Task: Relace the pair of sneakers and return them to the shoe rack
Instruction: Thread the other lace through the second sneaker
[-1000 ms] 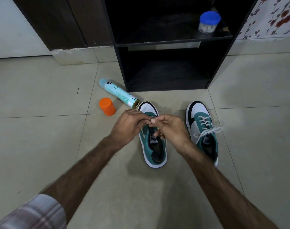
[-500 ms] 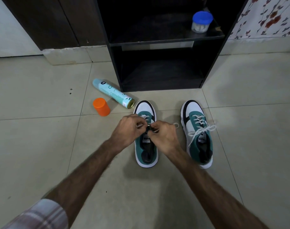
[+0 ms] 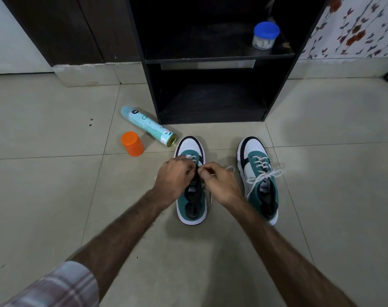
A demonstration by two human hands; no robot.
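Spray can (image 3: 148, 126), orange cap (image 3: 132, 143) beside left sneaker (image 3: 191, 209), jar (image 3: 265, 35) on rack (image 3: 219, 58)

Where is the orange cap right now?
The orange cap stands on the floor tiles at left, beside the lying spray can and left of the left sneaker.

Both forearms reach forward, left hand (image 3: 174, 177) and right hand (image 3: 219, 185) meeting, fingers curled and pinching.

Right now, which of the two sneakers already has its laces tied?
The right sneaker, standing apart from the hands: its white lace is threaded up and ends in a bow. On the left sneaker, both hands, left and right, pinch the lace.
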